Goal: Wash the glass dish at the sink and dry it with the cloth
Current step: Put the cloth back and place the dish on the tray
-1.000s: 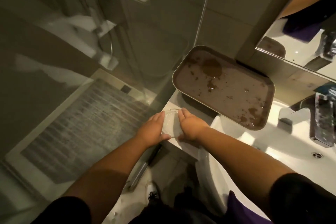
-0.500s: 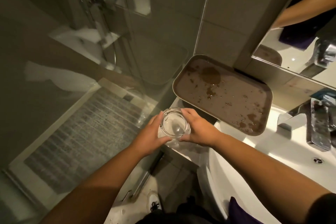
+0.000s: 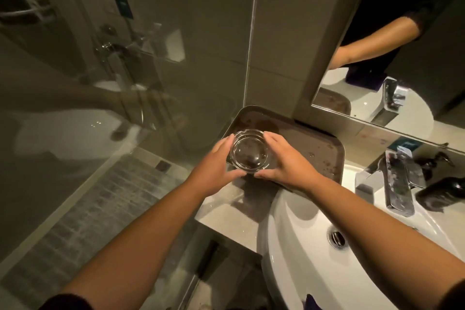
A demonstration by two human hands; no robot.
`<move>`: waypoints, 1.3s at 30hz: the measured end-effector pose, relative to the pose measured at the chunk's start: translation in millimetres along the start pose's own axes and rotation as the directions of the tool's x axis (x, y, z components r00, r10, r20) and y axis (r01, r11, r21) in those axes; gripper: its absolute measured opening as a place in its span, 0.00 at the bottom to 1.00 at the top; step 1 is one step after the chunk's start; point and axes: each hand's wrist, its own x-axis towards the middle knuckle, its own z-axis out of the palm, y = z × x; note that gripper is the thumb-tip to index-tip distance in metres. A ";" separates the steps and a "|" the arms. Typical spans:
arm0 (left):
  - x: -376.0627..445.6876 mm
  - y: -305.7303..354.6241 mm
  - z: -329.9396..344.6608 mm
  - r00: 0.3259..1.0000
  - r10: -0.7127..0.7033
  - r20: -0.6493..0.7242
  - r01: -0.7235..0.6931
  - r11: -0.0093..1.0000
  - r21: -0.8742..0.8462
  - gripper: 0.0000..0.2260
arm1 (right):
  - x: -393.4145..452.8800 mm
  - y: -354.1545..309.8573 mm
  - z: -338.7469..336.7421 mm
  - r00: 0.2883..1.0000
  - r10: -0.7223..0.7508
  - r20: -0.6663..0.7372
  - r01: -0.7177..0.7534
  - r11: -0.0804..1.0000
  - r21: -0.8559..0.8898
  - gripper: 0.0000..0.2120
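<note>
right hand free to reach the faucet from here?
Probably not yet. The right hand and left hand both hold the glass dish over the tray. The path to the faucet looks open, but the right hand would have to let go first.

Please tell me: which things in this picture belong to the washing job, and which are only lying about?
Job: glass dish, held between left hand and right hand; sink; tap.

Lying about: brown tray, dark bottle, mirror.
</note>
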 end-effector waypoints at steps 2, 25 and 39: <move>17.1 8.6 4.7 1.000 -0.008 -0.002 0.008 1.000 -0.023 0.42 | 6.1 10.3 -8.8 0.999 0.036 -0.022 -0.036 0.999 0.000 0.49; 174.4 -1.0 44.3 0.980 -0.077 0.182 0.032 0.969 0.243 0.43 | 96.1 110.2 -13.6 0.973 0.226 0.036 -0.225 0.973 -0.045 0.46; 181.0 -9.7 52.5 0.983 -0.051 0.174 -0.017 0.931 0.366 0.41 | 103.4 121.6 -2.0 0.955 0.286 0.080 -0.278 0.955 -0.102 0.50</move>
